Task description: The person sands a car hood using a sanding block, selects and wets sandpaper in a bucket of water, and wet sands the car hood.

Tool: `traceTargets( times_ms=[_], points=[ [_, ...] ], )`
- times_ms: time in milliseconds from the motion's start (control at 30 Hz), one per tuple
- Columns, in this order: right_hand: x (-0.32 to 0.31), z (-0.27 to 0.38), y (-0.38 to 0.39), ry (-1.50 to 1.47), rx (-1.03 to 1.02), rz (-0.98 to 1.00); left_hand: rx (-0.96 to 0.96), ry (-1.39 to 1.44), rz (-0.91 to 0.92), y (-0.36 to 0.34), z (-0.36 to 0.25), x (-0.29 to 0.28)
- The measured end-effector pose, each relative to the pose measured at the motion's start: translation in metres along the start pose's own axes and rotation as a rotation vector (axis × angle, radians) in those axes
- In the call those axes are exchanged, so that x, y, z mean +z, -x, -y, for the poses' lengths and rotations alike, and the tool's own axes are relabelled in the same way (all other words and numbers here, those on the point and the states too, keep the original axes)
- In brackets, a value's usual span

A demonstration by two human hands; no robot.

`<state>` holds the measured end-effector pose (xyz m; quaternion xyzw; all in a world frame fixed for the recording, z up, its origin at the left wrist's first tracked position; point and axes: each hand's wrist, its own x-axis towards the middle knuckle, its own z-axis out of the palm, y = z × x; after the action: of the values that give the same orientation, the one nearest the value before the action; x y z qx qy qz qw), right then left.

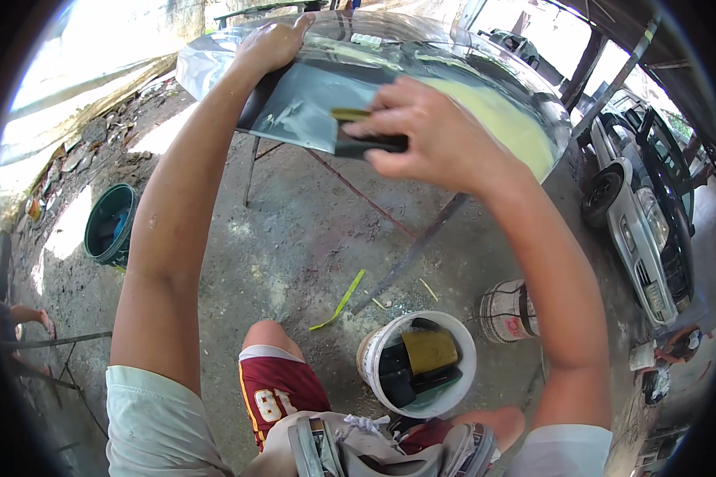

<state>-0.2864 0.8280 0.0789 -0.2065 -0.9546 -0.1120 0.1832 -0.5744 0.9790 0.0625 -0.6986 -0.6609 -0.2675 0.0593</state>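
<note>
concrete floor (310, 230) bearing white bucket (374, 354)

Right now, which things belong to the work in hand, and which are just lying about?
In use: car panel; dark sanding block in right hand; left hand steadying panel.
Lying about: white bucket, green bucket, yellow strip, parked car.

Glossy wet metal car panel (310, 103), black rubbery sanding block (370, 143), white plastic bucket (374, 358), rough dusty concrete floor (294, 230)

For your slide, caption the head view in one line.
Right hand rubs a dark block on a car panel, left hand steadying it.
</note>
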Motion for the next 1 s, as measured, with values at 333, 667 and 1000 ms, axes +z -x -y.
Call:
traceTargets(
  times_ms=[333,667,1000],
  points=[
    [-0.037,0.043,0.19,-0.128,0.515,-0.092,-0.103,-0.057,0.08,0.171,-0.078,-0.012],
    [0.074,0.096,0.279,-0.447,0.925,-0.29,0.016,-0.032,-0.151,0.229,-0.176,0.013],
    [0.125,0.117,0.3,-0.589,1.036,-0.263,0.361,0.152,-0.085,0.269,-0.25,0.028]
  ],
)
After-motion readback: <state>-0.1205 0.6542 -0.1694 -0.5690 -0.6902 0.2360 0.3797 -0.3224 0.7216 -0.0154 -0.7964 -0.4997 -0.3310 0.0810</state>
